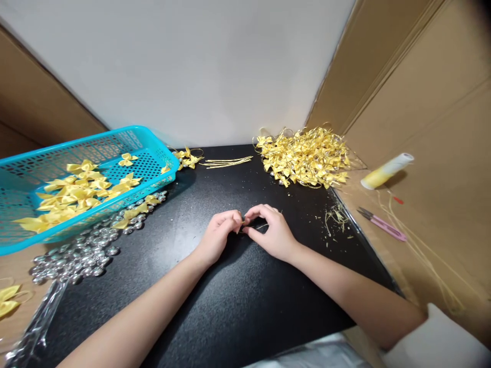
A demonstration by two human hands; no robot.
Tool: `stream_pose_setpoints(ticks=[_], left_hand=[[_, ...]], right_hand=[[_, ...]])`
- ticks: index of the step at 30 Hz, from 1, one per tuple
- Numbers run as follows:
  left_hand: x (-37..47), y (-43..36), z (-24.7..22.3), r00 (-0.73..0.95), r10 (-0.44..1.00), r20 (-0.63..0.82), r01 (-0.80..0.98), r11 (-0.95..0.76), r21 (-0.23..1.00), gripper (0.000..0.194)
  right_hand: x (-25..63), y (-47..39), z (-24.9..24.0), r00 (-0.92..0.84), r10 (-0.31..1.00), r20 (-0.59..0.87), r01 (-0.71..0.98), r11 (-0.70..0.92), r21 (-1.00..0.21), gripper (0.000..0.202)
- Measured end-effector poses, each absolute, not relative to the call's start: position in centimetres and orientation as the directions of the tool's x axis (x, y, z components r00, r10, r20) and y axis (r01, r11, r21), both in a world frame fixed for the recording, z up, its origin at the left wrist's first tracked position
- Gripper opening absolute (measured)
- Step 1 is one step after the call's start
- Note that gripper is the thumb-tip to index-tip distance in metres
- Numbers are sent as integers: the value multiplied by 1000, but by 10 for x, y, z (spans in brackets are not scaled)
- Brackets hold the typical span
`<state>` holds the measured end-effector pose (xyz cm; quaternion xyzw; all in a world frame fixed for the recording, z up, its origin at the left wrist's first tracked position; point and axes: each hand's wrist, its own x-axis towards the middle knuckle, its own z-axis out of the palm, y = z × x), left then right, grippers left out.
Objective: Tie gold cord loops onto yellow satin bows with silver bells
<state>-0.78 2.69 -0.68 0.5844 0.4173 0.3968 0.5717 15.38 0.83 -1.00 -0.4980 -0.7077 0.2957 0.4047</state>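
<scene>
To the right of the turquoise basket and nearer the person, both hands meet above the black desk. The left hand has its thumb and forefinger pinched together on a small piece, mostly hidden by the fingers. The right hand curves its forefinger and thumb towards that piece, their tips a narrow gap apart; whether they grip it I cannot tell. A thin strand shows inside the curve of the right hand.

Inside the basket lie loose yellow bows. Along the basket's near side spread silvery beads, with a few more bows on top of them. Just beside the basket's right end sits a small cluster of bows, then a row of cut cords. Well apart from the basket, on the far right of the desk, is a large heap of yellow bows with looped cords. Farther right than the heap are a white and yellow tube, pink-handled snips and long loose cords; small scraps lie between the heap and the snips.
</scene>
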Motion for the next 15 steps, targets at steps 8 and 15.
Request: stream_pose_setpoints(ticks=[8,15], left_hand=[[-16,31,-6,366,930,35,97,-76,992,23],[-15,21,43,404,890,213,364,-369,855,37]], right_hand=[[163,7,-1,-159,869,469,494,482,-724,18],[186,12,29,-352,683,640,635,676,-373,20]])
